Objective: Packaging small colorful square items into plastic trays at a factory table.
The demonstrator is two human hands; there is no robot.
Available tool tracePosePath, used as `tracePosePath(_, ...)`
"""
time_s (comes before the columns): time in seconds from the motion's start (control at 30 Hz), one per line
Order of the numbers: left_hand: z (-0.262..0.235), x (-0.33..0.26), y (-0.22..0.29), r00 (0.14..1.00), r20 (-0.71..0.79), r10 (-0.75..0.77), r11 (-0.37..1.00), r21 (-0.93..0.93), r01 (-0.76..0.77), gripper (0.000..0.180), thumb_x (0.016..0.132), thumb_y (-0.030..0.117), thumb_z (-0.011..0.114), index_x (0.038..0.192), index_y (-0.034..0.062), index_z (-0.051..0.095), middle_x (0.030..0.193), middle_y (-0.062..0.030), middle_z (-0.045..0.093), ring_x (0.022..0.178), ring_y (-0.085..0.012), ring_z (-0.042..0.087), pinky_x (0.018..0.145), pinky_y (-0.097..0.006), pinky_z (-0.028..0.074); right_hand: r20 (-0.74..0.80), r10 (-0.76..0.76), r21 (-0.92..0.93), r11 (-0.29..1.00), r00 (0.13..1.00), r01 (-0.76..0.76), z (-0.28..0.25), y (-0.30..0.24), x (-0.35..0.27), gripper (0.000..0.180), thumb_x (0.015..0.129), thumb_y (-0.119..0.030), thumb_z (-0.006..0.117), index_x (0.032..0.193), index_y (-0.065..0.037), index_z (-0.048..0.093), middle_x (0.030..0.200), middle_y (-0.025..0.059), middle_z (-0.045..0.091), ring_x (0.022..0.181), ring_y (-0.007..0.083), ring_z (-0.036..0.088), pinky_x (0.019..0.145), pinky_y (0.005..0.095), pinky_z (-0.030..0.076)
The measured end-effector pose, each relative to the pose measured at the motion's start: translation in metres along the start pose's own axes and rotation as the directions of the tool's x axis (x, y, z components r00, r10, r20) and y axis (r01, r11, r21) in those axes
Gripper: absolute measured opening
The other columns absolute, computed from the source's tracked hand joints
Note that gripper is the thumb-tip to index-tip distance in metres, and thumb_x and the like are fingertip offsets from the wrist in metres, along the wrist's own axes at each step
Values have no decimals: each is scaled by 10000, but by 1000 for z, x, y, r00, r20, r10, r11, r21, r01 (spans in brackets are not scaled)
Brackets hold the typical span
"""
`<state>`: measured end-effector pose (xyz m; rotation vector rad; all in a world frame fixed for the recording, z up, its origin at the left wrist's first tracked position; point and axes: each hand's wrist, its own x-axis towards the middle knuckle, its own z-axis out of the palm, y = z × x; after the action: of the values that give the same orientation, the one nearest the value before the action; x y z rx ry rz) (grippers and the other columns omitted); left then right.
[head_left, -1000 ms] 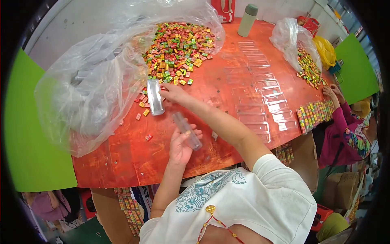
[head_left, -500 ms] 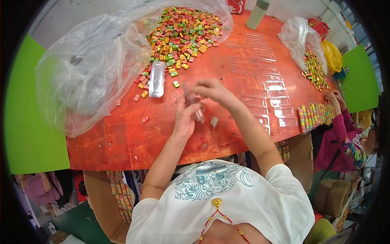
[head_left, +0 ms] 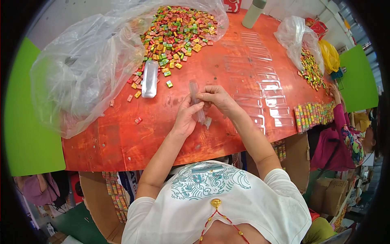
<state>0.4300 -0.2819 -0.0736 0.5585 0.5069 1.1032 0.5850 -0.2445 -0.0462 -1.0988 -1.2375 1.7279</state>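
Observation:
In front of my chest, my left hand [head_left: 186, 118] is closed round a narrow clear plastic tray [head_left: 193, 86], held on end and tilted. The fingers of my right hand [head_left: 219, 100] pinch the same tray from the right side; their tips are partly hidden. A small whitish scrap [head_left: 208, 122] lies on the table just under the hands. To the left stands a stack of clear plastic trays [head_left: 149, 80], lying lengthwise. One small yellow-green box [head_left: 169, 83] sits alone between that stack and my hands.
A heap of small coloured boxes [head_left: 178, 34] spills from a large plastic bag [head_left: 87, 77]. Clear trays [head_left: 271, 94] lie in rows to the right. Beyond them are filled packs [head_left: 313, 116], a second bag [head_left: 294, 36], a bottle [head_left: 254, 14] and a co-worker's arm [head_left: 341, 118].
My right hand has come down onto the tray and now pinches it. The tray stands more upright in my left hand. The whole view has shifted slightly.

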Motion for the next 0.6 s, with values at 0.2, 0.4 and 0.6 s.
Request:
tracePosePath(0.2,-19,8,-5,999,14,-30,997,-68,31,277,884,105,590,1142,12,556,1004,-107,635,869,-221,641,780,-374,540,52,61,65,996,997,-64,-15,14,17,145,876,-164,653,817,-32,652,675,26,611,553,97,546,501,230,422)
tracePosePath(0.4,-41,15,-1,992,-79,-99,977,-199,82,237,890,85,546,1124,48,539,994,-97,628,803,-224,649,666,-402,566,-269,-143,-132,985,952,111,-34,-3,49,121,882,-157,621,826,-50,628,691,52,630,551,146,579,501,268,439)
tracePosePath(0.6,-33,17,7,989,-140,-54,992,-121,37,279,889,89,544,1165,76,502,1021,-101,618,837,-232,648,693,-403,567,143,-789,-989,-133,598,62,-61,-10,104,37,795,-99,604,820,-99,577,771,81,595,730,273,597,638,366,452)
